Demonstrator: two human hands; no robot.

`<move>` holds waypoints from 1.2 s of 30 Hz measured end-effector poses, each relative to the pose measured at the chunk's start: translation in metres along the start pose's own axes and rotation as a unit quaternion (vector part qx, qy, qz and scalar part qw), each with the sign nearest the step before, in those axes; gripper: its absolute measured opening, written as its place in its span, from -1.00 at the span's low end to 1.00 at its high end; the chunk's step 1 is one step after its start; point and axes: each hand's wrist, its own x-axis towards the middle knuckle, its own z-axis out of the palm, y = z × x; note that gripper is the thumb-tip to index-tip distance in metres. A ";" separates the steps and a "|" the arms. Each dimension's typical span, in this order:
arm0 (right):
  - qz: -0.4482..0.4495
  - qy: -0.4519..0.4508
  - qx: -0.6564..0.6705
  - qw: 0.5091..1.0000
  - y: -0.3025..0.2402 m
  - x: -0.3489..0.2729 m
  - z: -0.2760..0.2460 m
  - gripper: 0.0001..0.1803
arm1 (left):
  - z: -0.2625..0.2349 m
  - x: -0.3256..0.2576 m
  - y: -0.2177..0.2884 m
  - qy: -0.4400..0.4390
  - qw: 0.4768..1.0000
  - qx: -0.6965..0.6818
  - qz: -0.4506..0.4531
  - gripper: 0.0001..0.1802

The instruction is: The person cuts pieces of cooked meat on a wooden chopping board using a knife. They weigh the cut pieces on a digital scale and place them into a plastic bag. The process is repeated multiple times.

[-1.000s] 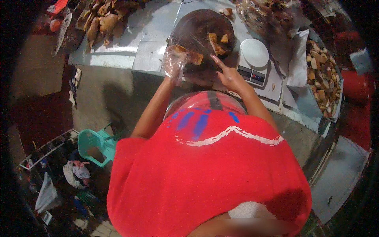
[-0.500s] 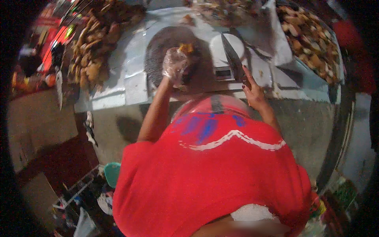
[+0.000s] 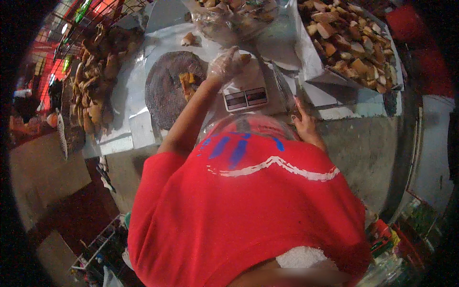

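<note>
My left hand (image 3: 225,66), in a clear plastic glove, is over the plate of a white kitchen scale (image 3: 258,79). Its fingers are closed around a small brown piece of cooked meat (image 3: 245,58), mostly hidden by the glove. Left of the scale, a round dark chopping block (image 3: 165,88) carries another yellow-brown piece of meat (image 3: 188,81), partly behind my forearm. Low at the table's front edge, my right hand (image 3: 307,123) grips a broad knife (image 3: 285,85), its blade pointing away beside the scale.
At the far right stands a white-lined tray heaped with chopped meat (image 3: 349,45). A clear bag of pieces (image 3: 232,19) lies at the back, near a lone small chunk (image 3: 189,39). Larger brown pieces (image 3: 98,71) are piled on the left, by a wire rack.
My left hand has moved right from the chopping block to the scale, leaving meat on the block. The knife in my right hand has come lower. The view has shifted.
</note>
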 end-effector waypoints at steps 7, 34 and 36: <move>-0.091 -0.023 -0.058 0.994 0.014 0.052 -0.029 -0.26 | -0.066 -0.063 -0.009 0.119 0.946 0.286 -0.095 -0.51; 0.007 -0.146 -0.075 0.986 0.035 0.075 -0.045 -0.28 | -0.043 -0.121 -0.050 0.225 0.950 0.157 -0.149 -0.72; 0.006 -0.140 -0.061 0.988 0.039 0.075 -0.047 -0.28 | -0.059 -0.101 -0.053 0.211 0.956 0.202 0.003 -0.65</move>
